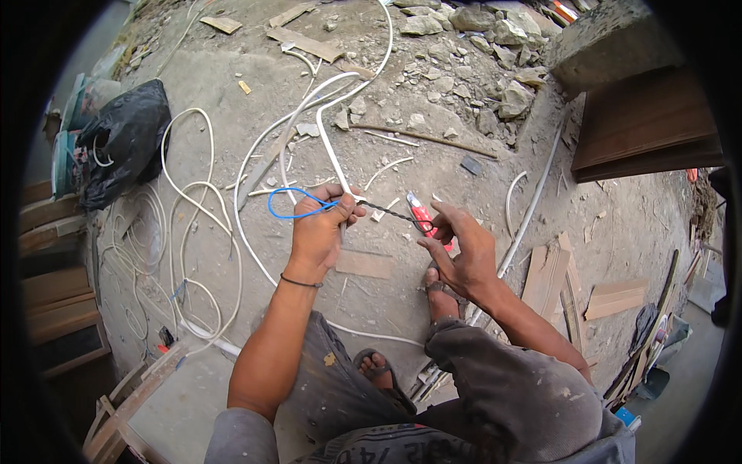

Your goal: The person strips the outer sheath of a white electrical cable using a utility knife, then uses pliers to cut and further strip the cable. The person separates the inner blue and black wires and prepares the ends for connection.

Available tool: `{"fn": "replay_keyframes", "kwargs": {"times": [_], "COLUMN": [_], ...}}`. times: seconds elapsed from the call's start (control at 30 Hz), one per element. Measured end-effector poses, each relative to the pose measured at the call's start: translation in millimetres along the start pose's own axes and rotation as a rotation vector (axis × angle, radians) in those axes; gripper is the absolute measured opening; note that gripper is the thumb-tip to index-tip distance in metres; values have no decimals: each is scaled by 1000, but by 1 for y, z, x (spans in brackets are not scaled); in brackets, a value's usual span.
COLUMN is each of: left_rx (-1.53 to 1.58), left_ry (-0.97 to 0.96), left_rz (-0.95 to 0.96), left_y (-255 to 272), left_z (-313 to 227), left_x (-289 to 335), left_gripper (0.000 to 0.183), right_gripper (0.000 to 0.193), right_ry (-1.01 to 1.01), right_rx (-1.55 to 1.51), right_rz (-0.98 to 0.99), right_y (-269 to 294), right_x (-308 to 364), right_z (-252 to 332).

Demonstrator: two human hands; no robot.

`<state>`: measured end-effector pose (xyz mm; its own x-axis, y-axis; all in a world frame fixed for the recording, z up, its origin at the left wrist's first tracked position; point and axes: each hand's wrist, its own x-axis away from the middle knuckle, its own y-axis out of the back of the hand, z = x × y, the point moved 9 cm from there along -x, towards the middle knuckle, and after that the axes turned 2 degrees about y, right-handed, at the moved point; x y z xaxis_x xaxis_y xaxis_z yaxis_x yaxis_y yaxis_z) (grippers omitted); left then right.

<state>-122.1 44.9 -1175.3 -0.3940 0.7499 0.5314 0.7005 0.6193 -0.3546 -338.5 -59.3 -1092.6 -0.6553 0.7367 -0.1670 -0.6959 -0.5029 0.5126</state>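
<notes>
My left hand [315, 236] is closed on the end of a white cable [331, 147]. A blue wire [280, 203] bends in a loop to the left of this hand. From its right side a twisted black wire [390, 212] reaches toward my right hand [470, 259] and ends in a small loop. My right thumb and forefinger are curved and apart around that loop; whether another finger touches it I cannot tell. Behind the right fingers a red utility knife [420, 210] shows, apparently on the ground near my foot, partly hidden by the hand.
Coils of white cable [202, 185] spread over the dirt floor at left, near a black plastic bag [127, 143]. Broken stones [510, 100] are heaped at the far right. A brown wooden panel [649, 124], a pale pipe [533, 205] and board scraps [547, 274] lie to the right.
</notes>
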Motion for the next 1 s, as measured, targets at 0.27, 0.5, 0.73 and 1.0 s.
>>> {"fn": "replay_keyframes", "kwargs": {"times": [0.27, 0.5, 0.73, 1.0], "left_rx": [-44, -167, -566, -1329], "left_ry": [-96, -66, -265, -413], "left_rz": [75, 115, 71, 276], "left_y": [-15, -40, -69, -91], "left_z": [-11, -2, 3, 5], "left_x": [3, 16, 26, 37], "left_gripper": [22, 31, 31, 42], "right_gripper": [27, 34, 27, 38], "right_ry": [-317, -1067, -602, 494], "right_rx": [-174, -1303, -242, 328], "right_rz": [152, 310, 475, 523], "right_y": [-13, -77, -47, 20], "right_x": [7, 86, 54, -46], "right_z": [-40, -79, -88, 65]}}
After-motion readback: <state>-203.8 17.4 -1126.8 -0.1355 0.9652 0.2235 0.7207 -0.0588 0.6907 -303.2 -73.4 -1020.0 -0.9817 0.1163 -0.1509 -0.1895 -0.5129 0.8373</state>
